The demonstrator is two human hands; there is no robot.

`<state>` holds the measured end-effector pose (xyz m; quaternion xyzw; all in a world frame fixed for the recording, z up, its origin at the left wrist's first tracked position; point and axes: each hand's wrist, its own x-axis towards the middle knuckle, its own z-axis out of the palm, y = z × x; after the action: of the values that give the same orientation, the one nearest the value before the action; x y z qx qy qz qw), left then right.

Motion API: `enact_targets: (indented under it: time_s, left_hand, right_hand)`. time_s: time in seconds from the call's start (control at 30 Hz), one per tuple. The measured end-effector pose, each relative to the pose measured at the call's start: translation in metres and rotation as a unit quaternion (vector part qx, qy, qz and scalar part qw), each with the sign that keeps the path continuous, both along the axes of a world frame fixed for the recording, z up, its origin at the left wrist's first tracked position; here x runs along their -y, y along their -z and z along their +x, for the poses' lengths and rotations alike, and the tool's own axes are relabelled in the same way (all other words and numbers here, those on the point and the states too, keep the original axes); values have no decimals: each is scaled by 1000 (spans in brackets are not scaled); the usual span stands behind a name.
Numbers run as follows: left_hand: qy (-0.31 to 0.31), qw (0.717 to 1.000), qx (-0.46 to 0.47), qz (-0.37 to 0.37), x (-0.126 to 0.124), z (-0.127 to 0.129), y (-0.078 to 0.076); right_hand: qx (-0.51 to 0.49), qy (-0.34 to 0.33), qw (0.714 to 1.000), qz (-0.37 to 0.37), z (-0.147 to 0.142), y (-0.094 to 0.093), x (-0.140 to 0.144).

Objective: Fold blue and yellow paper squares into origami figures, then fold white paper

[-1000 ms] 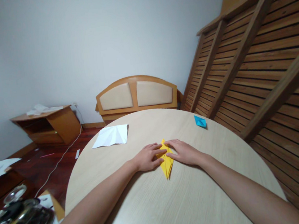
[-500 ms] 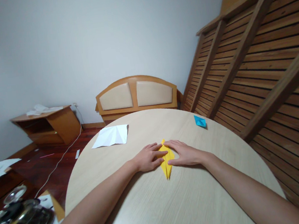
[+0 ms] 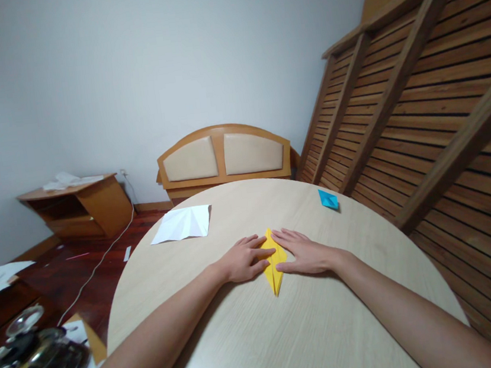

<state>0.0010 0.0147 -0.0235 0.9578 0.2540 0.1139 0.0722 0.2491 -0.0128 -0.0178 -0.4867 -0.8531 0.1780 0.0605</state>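
Observation:
A yellow folded paper (image 3: 275, 277), a narrow diamond with a crease down its middle, lies flat on the round wooden table (image 3: 299, 332). One point of it faces me and the other faces away. My left hand (image 3: 246, 259) rests on its left edge, fingers spread, with the index finger reaching across to the centre line. My right hand (image 3: 305, 252) lies along the right edge with fingers apart, the fingertips near the far point and the thumb lower down. Neither hand grasps the paper; parts of both edges are hidden under the fingers.
A creased white sheet (image 3: 183, 223) lies at the table's far left. At the far right is a small blue folded paper (image 3: 328, 199). A glass pot (image 3: 47, 357) stands on a lower surface to the left. Wooden slatted panels (image 3: 432, 101) lean along the right.
My right fingers have shifted slightly near the paper's far point, baring a little more yellow there. My left hand stays in nearly the same place.

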Motion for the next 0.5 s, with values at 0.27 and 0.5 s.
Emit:
enact_targets:
  time_s: [0.27, 0.5]
  left_hand:
    - [-16, 1000, -7, 1, 2, 1, -1]
    - [-20, 1000, 8, 11, 1, 0, 3]
  right_hand:
    - [11, 17, 999, 24, 1, 7, -5]
    - [-17, -6, 1000, 25, 4, 4, -3]
